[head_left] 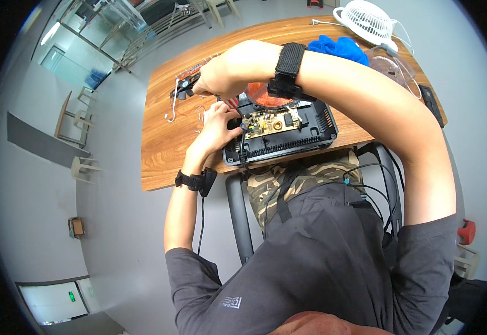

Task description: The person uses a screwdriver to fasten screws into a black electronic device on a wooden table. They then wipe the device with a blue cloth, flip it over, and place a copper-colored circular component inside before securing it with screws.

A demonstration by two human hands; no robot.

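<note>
An opened induction cooker's black base housing (305, 142) lies at the table's near edge. Inside it sits a tan circuit board (271, 123) with a copper coil (268, 96) behind, partly covered by my right forearm. My left hand (218, 127) grips the housing's left side, thumb and fingers around a dark part next to the board. Arched over from above, my right hand (226, 70) is closed; a red-striped screwdriver handle (233, 103) shows beneath it, pointing down toward the board's left end. Its fingertips are mostly hidden. Just left of that hand rests a small black fan (185, 85).
Loose wires and a white cable (171, 117) lie on the wooden table (165, 151) at left. A blue cloth (338, 49), a white fan (366, 22) and a clear plastic piece (391, 67) sit at the far right. A black cord hangs off the housing's front.
</note>
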